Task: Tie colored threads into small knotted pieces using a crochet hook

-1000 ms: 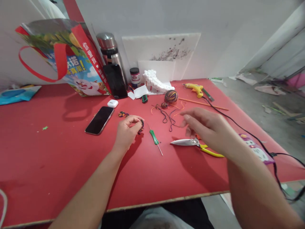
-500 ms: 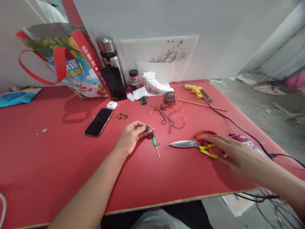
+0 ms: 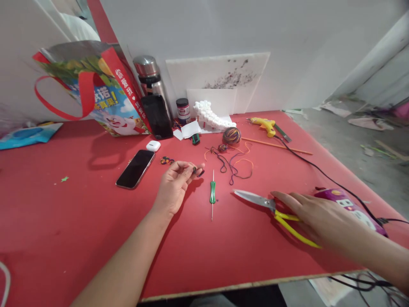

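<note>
My left hand (image 3: 175, 182) rests on the red table (image 3: 79, 213), its fingers pinched on a small dark multicoloured thread piece (image 3: 197, 172). My right hand (image 3: 316, 214) lies over the yellow handles of the scissors (image 3: 270, 206), fingers curled onto them; the steel blades point left. A green-handled needle tool (image 3: 212, 194) lies between my hands. Loose coloured threads (image 3: 234, 166) trail from a yarn ball (image 3: 231, 135) further back.
A black phone (image 3: 135, 169) and white earbud case (image 3: 153, 146) lie left of centre. A printed bag (image 3: 96, 94), a steel flask (image 3: 153, 85), a jar (image 3: 183, 110) and white foam (image 3: 211, 115) line the wall. A yellow glue gun (image 3: 264, 124), its cable and a purple power strip (image 3: 348, 204) sit right.
My right hand dropped from above the table onto the scissors' handles, and the scissors shifted right and toward me. My left hand stayed pinched on the thread piece. The needle tool turned upright.
</note>
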{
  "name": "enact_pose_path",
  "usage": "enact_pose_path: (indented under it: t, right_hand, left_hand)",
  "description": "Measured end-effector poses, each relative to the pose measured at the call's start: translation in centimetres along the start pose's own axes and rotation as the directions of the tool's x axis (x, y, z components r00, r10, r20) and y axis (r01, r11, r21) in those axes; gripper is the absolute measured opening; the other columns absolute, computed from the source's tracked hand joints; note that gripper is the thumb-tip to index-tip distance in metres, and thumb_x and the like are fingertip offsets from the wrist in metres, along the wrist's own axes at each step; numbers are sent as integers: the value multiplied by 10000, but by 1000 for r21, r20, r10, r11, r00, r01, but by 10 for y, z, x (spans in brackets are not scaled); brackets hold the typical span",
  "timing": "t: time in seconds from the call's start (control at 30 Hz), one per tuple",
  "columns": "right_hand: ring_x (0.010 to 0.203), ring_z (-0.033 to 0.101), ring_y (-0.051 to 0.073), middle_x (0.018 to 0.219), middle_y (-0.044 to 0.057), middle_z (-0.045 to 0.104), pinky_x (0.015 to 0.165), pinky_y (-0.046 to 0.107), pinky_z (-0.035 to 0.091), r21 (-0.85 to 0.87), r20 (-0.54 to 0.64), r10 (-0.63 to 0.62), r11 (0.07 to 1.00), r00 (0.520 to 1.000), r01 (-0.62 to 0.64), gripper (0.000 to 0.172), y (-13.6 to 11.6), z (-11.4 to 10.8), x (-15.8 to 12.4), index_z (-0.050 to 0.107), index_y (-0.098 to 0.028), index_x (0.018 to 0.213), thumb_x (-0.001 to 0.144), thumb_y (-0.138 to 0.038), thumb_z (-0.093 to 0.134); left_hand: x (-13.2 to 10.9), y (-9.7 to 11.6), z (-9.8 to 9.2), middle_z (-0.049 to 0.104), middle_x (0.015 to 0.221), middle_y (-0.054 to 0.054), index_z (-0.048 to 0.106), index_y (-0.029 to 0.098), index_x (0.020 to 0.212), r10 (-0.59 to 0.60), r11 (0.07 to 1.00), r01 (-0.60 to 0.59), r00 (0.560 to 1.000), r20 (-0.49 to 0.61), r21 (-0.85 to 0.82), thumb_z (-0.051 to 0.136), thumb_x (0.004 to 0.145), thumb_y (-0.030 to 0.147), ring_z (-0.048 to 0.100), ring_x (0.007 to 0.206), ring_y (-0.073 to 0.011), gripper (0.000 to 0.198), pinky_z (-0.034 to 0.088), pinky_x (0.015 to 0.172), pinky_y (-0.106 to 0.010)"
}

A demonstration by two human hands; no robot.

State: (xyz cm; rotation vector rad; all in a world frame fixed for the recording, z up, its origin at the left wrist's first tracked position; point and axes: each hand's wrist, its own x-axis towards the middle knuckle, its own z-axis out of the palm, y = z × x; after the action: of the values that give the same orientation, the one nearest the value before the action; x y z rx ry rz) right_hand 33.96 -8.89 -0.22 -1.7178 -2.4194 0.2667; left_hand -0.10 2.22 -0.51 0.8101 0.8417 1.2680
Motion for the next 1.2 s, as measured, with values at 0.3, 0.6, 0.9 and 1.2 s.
enact_pose_path:
  t: [0.3, 0.6, 0.9, 1.2]
  right_hand:
    - [614, 725, 216, 719, -21, 580, 644, 393, 639, 898, 421, -31, -126, 906, -422, 538, -75, -7, 40, 553, -224, 934, 889, -756, 621]
    - [360, 386, 43, 685, -67, 541, 329, 230, 510, 686, 562, -291, -358, 774, -633, 601, -97, 9, 64, 555, -215, 1031, 880, -797, 585]
    - [390, 410, 33, 765, -47, 544, 341, 206, 510, 656, 489, -403, -415, 774, -630, 578, -97, 16, 52, 571, -212, 1100, 927, -763, 554]
    - [426, 430, 35, 810, -34, 554, 356, 169, 486, 678, 451, -430, -404, 782, -614, 506, -95, 18, 42, 607, -282, 1166, 956, -737, 533]
  left_hand:
    - [-2, -20, -1, 562, 1066, -44, 665, 167, 737, 123, 931, -179, 975, 187, 320, 849, 818, 325, 717, 1211, -302, 255, 562, 1039, -401]
    - [-6, -13, -3, 670, 1280, -119, 612, 162, 714, -42, 994, 32, 994, 97, 104, 890, 754, 293, 660, 1277, -320, 310, 513, 1104, -461]
    - [-7, -1, -3, 707, 1337, -93, 680, 185, 745, -20, 1000, 22, 975, 220, -6, 821, 830, 218, 643, 1342, -316, 168, 524, 1118, -429]
    - [-7, 1, -4, 725, 1316, -87, 687, 195, 749, -35, 999, 37, 973, 229, -4, 839, 812, 220, 618, 1382, -333, 167, 471, 1187, -467]
